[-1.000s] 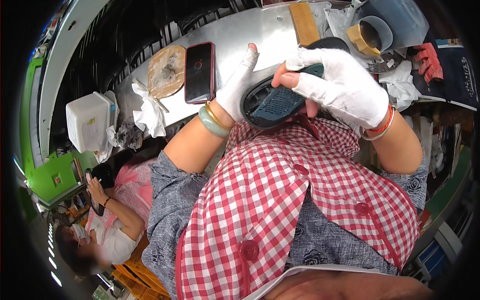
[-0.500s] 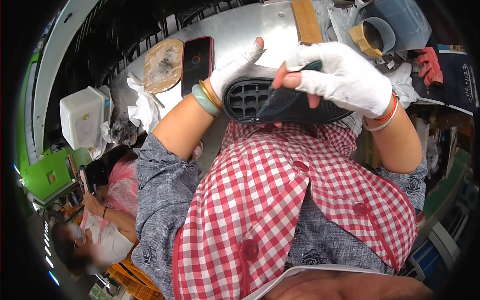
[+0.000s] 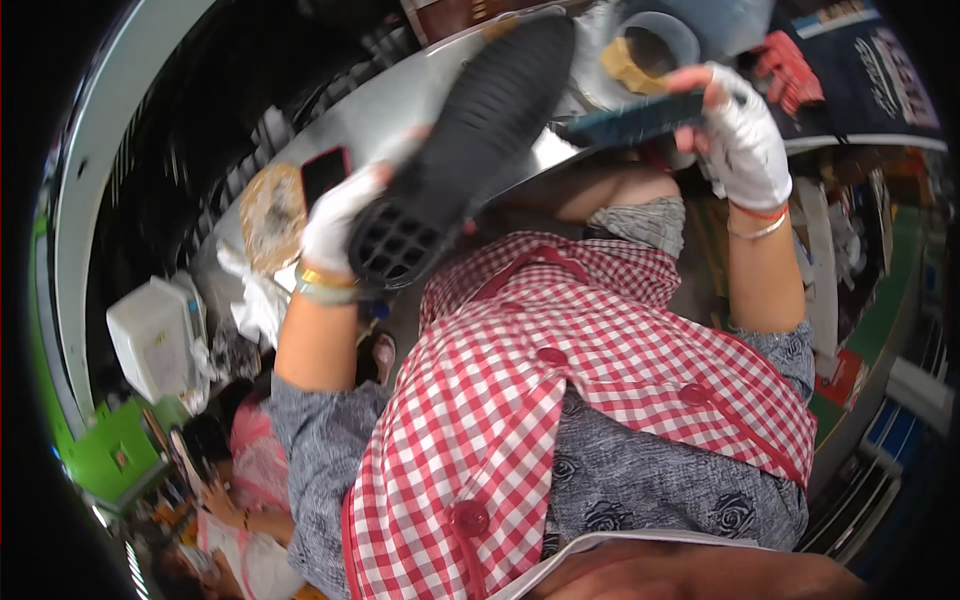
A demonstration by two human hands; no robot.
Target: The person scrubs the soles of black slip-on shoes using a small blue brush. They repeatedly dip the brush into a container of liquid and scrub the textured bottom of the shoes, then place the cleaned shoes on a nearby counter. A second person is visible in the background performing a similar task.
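Long black rubber shoe sole (image 3: 485, 125), ribbed along its middle with a grid of hollows at the near end, was held slanting in the air above the near edge of the bare metal counter (image 3: 355, 118); the white-gloved left hand (image 3: 340, 220) was clamped on its gridded end, some fingers hidden behind; the white-gloved right hand (image 3: 745, 140), well apart from the left, pinched the outer end of a flat, dark teal strip (image 3: 635, 122), its free end pointing at the sole and just beside it.

Beyond lay a red-edged black phone (image 3: 326, 172), a round brown pad (image 3: 272, 218) and a clear round plastic cup (image 3: 680, 42).

Risks, as judged: the strip was gripped at one end only, so a loose pinch could let it droop or drop; a swing of the right hand could knock the cup, close behind the strip; the sole, held by one end, could twist if the left grip slackened.

Compared with half a second earlier: the strip had been against the sole and was now separate; the sole had turned from roughly level to steeply slanted; the hands were farther apart.
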